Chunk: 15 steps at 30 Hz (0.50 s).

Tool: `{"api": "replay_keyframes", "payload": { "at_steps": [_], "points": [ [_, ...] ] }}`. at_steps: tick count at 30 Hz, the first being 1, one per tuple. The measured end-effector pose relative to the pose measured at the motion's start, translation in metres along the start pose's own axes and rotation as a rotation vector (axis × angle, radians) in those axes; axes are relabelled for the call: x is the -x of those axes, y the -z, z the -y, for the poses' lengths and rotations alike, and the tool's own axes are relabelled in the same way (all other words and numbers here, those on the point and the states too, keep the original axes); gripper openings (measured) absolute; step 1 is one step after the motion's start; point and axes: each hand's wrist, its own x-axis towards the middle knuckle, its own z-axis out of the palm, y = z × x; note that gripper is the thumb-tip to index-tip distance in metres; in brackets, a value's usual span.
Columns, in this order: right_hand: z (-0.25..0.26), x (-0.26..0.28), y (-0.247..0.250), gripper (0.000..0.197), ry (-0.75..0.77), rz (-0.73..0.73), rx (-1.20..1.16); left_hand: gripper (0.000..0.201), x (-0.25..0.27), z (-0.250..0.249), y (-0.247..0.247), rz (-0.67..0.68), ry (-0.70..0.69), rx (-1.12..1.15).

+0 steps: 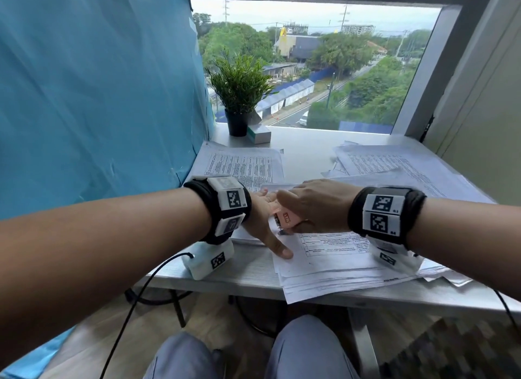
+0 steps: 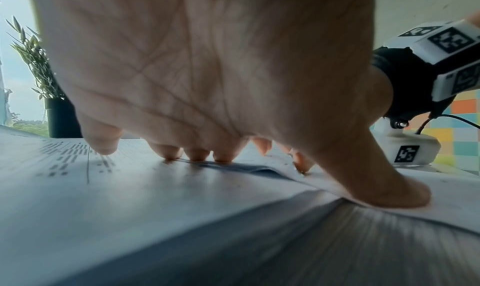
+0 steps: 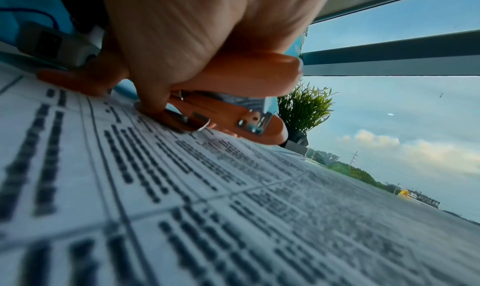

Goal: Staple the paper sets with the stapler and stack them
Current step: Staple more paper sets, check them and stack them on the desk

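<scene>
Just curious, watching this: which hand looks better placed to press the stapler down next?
The right hand, probably: its fingers already wrap the orange stapler, which sits on the paper set. The left hand is spread flat, pinning the sheets.

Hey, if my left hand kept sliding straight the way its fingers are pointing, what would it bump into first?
Most likely the right hand and the stapler in its grip. The left hand lies flat on the papers with its fingers aimed right at them, already close; whether they touch is unclear.
</scene>
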Motion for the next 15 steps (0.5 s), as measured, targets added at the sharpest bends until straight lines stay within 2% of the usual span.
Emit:
{"api": "replay_keyframes", "payload": {
  "at_steps": [2, 6, 8, 10, 11, 13, 15],
  "points": [
    [0.003, 0.000, 0.002, 0.050, 0.017, -0.011, 0.000, 0.116, 0.001, -0.001, 0.001, 0.000, -0.009, -0.003],
    [0.001, -0.001, -0.003, 0.042, 0.267, -0.167, 0.260, 0.095, 0.000, -0.004, 0.000, 0.029, -0.123, -0.076],
    [0.002, -0.002, -0.002, 0.043, 0.279, -0.147, 0.290, 0.092, 0.002, -0.006, 0.001, 0.036, -0.162, -0.098],
    [0.009, -0.002, 0.002, 0.046, 0.098, -0.049, 0.155, 0.079, 0.007, -0.007, 0.004, 0.025, -0.204, -0.059],
    [0.012, -0.003, 0.003, 0.046, -0.065, 0.024, 0.028, 0.078, 0.008, -0.007, 0.005, 0.014, -0.202, -0.039],
    [0.016, -0.004, 0.005, 0.040, -0.403, 0.210, -0.254, 0.102, 0.009, -0.006, 0.005, 0.008, -0.103, -0.022],
    [0.016, -0.007, 0.004, 0.035, -0.554, 0.309, -0.436, 0.125, 0.002, -0.001, 0.002, 0.027, 0.007, -0.008]
  ]
}}
